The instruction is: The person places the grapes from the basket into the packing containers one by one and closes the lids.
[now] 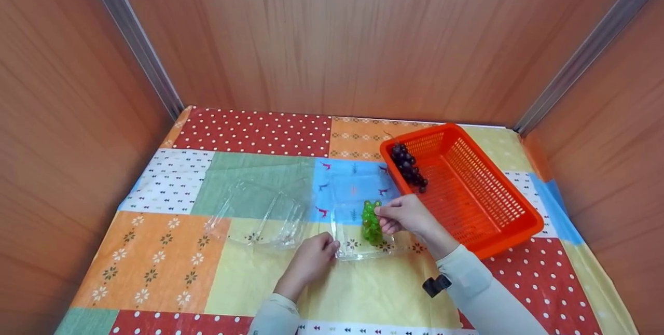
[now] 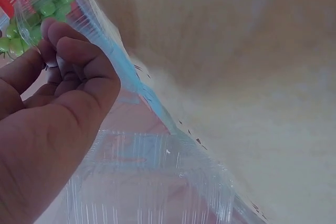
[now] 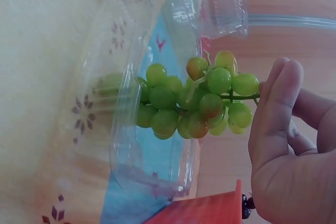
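My right hand [image 1: 407,215] pinches the stem of a bunch of green grapes [image 1: 370,223], some of them tinged reddish. The bunch hangs in a clear plastic container [image 1: 358,258], its lower end within the walls, as the right wrist view shows. On the container's near left corner, the thumb and fingers of my left hand [image 1: 314,257] pinch the rim. Left of that hand lies another clear plastic piece [image 1: 254,210]; whether it is joined to the container I cannot tell.
At the right stands an orange-red basket [image 1: 482,179] with slotted walls. A bunch of dark purple grapes [image 1: 407,166] leans along its left inner side. A patchwork-patterned cloth [image 1: 166,262] covers the table, and wood-grain panels [image 1: 353,39] enclose the back and sides.
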{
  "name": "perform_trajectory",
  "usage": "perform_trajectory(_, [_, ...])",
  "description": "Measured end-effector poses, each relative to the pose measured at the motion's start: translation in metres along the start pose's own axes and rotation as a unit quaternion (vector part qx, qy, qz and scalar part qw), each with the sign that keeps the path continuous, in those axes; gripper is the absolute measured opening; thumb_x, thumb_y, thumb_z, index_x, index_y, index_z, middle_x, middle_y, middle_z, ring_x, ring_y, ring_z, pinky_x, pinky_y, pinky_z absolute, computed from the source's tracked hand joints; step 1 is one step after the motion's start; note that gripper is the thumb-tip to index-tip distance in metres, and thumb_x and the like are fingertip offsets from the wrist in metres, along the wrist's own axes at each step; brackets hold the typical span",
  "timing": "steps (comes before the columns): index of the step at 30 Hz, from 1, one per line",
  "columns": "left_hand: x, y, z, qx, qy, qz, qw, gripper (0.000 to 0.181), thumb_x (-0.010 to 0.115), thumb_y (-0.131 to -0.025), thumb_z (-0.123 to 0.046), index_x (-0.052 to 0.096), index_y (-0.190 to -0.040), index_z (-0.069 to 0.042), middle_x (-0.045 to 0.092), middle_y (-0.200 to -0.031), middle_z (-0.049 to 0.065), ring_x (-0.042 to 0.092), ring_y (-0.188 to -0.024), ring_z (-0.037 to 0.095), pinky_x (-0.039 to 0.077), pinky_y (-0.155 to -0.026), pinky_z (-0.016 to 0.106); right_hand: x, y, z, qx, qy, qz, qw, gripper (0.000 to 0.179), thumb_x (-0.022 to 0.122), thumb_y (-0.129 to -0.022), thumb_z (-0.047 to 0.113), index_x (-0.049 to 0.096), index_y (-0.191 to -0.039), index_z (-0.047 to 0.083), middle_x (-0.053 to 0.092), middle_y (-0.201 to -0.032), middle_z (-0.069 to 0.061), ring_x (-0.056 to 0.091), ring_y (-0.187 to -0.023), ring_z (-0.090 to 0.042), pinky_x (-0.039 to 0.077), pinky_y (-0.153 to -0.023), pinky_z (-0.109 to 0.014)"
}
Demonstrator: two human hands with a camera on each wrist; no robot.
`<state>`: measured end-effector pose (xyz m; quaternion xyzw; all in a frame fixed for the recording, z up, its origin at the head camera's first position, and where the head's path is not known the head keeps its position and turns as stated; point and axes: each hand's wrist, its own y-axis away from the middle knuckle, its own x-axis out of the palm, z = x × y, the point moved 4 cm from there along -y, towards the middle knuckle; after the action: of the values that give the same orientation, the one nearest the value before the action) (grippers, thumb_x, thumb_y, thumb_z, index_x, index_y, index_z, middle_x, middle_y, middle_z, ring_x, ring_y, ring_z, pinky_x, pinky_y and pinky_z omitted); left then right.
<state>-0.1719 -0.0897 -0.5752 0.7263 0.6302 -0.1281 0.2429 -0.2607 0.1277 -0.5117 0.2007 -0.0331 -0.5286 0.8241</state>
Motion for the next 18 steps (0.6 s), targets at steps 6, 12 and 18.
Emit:
perform_trajectory(6, [0.000,0.001,0.001,0.001,0.004,0.005,1.0000,0.023,0.055,-0.103,-0.022,0.058,-0.083,-0.013,0.056,-0.071,-0.001,0.052,-0.065,0.016,0.045,-0.060,0.031,0.013,-0.005,-0.009,0.008,-0.008,0.006,0.9999,0.024,0.071,-0.092,0.011,0.069,-0.088,-0.012,0.067,-0.065,-0.008,0.064,-0.052,-0.012,0.059,-0.057,-0.031])
perform_trajectory(12, [0.000,-0.001,0.003,0.008,0.006,0.002,0.9999,0.023,0.056,-0.103,-0.022,0.058,-0.082,-0.013,0.055,-0.071,-0.001,0.051,-0.065,0.015,0.044,-0.060,0.031,0.026,-0.009,-0.019,0.007,0.001,0.026,0.9996,0.027,0.072,-0.091,0.013,0.068,-0.090,-0.014,0.067,-0.065,-0.008,0.064,-0.052,-0.012,0.058,-0.054,-0.028])
perform_trajectory(18, [-0.001,-0.001,0.003,0.005,0.009,0.001,0.9999,0.023,0.056,-0.102,-0.023,0.058,-0.082,-0.014,0.056,-0.070,-0.001,0.052,-0.063,0.015,0.045,-0.059,0.031,0.039,-0.012,-0.030,0.012,0.036,0.056,0.9977,0.027,0.073,-0.090,0.012,0.070,-0.092,-0.015,0.067,-0.065,-0.008,0.063,-0.052,-0.010,0.058,-0.056,-0.029])
